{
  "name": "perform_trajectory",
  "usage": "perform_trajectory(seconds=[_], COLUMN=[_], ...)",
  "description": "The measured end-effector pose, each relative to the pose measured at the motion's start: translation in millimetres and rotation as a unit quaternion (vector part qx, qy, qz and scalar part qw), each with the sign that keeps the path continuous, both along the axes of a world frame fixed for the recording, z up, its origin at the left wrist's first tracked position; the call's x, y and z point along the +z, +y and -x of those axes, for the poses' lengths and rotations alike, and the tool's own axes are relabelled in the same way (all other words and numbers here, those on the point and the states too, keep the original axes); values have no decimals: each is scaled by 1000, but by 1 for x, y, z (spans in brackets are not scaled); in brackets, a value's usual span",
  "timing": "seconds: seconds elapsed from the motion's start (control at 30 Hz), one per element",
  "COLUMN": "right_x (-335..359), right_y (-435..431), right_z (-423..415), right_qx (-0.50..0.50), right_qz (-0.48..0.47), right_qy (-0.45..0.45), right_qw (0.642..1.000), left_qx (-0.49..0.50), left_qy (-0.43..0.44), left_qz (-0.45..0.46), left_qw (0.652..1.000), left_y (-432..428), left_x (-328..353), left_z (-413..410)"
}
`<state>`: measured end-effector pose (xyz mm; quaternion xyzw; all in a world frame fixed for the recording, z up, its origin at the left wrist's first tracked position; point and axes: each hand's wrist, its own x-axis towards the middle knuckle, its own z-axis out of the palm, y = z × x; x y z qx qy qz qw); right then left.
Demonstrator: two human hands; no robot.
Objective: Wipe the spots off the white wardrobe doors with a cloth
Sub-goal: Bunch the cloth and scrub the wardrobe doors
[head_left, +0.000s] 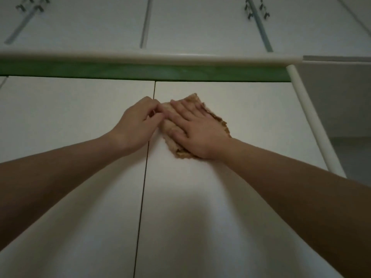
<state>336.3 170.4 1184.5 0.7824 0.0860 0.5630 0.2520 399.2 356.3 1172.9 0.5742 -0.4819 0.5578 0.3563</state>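
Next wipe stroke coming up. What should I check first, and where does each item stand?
1. Cloth lies against the right door: ok.
2. Right hand presses flat on cloth: ok.
3. Left hand pinches the cloth's edge by the door gap: ok.
4. Spots visible on the doors: cannot tell, light is dim.
5. Bare door between cloth and green strip: ok.

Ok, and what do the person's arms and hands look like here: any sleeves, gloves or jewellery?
Both are bare. The left forearm and right forearm show no sleeve up to the frame edge. The left hand and right hand wear no gloves, and no ring, watch or bracelet is visible.
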Motion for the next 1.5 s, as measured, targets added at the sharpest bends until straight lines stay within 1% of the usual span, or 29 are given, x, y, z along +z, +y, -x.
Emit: perform_trajectory(seconds=[0.1, 0.2, 0.27, 0.33, 0.37, 0.4, 0.47, 0.5, 0.53, 0.6, 0.63, 0.67, 0.7, 0.77, 0.83, 0.87, 0.93, 1.0, 1.03, 1.07, 1.13, 1.2, 1.23, 1.27, 1.3, 1.33, 1.4, 1.43, 1.5], right_x=[32, 49, 48, 43, 39, 28, -13, -48, -87, -163, -184, -184, -172, -123, -68, -49, -34, -44, -60, -83, -144, -200, -213, -215, -207, -194, -152, -130, -104], right_y=[-95, -185, -185, -143, -115, -88, -31, -5, 15, 35, 33, 21, 3, -47, -105, -130, -141, -102, -74, -49, -6, -3, -14, -33, -56, -83, -137, -160, -183], right_z=[51, 100, 99, 79, 67, 53, 17, 1, -13, -25, -21, -15, -6, 21, 57, 74, 89, 67, 51, 33, 5, 5, 15, 29, 45, 59, 91, 107, 127], right_qx=[-52, -112, -110, -85, -74, -66, -55, -40, -33, -27, -24, -19, -13, -47, -99, -119, -104, -77, -68, -64, -51, -51, -48, -36, -31, -43, -85, -108, -123], right_qz=[-122, -269, -345, -368, -343, -285, -110, -23, 59, 197, 227, 238, 232, 152, -13, -112, -266, -341, -321, -253, -59, 95, 139, 162, 163, 137, 11, -74, -222], right_qy=[-101, -189, -201, -197, -178, -151, -91, -47, 8, 110, 154, 167, 139, 35, -73, -114, -161, -176, -166, -152, -61, 57, 104, 132, 132, 109, 12, -36, -99], right_qw=[986, 938, 910, 905, 920, 944, 988, 998, 998, 974, 961, 957, 963, 987, 992, 980, 945, 920, 930, 953, 995, 993, 984, 977, 977, 984, 996, 991, 962], left_qx=[-21, -47, -50, -68, -79, -90, -112, -119, -119, -112, -103, -98, -97, -109, -122, -122, -118, -115, -114, -117, -135, -140, -132, -122, -115, -111, -109, -109, -108], left_qy=[-1, -16, -13, 1, 12, 23, 40, 45, 49, 58, 57, 47, 32, 12, 14, 18, 27, 35, 35, 33, 25, 13, 7, 4, 2, 2, 16, 32, 58], left_qz=[-30, -37, -32, -6, 10, 28, 78, 99, 109, 82, 47, 15, -8, -12, 3, 6, 15, 44, 66, 87, 107, 59, 21, -14, -37, -48, -52, -53, -61], left_qw=[999, 998, 998, 998, 997, 995, 990, 987, 986, 989, 992, 994, 995, 994, 992, 992, 992, 992, 991, 989, 985, 988, 991, 992, 993, 993, 993, 992, 991], left_y=[-20, -24, -16, -8, -5, -4, -5, -8, -12, -22, -28, -34, -38, -40, -36, -32, -26, -28, -32, -38, -48, -56, -59, -60, -60, -59, -54, -50, -43], left_x=[-1, -4, -8, -13, -15, -17, -23, -27, -31, -43, -50, -53, -56, -56, -55, -56, -63, -74, -79, -84, -91, -96, -98, -100, -101, -102, -104, -105, -111], left_z=[10, 17, 15, 12, 11, 10, 6, 5, 4, 1, 1, 3, 6, 13, 17, 16, 10, 7, 7, 10, 20, 30, 33, 35, 36, 37, 37, 37, 36])
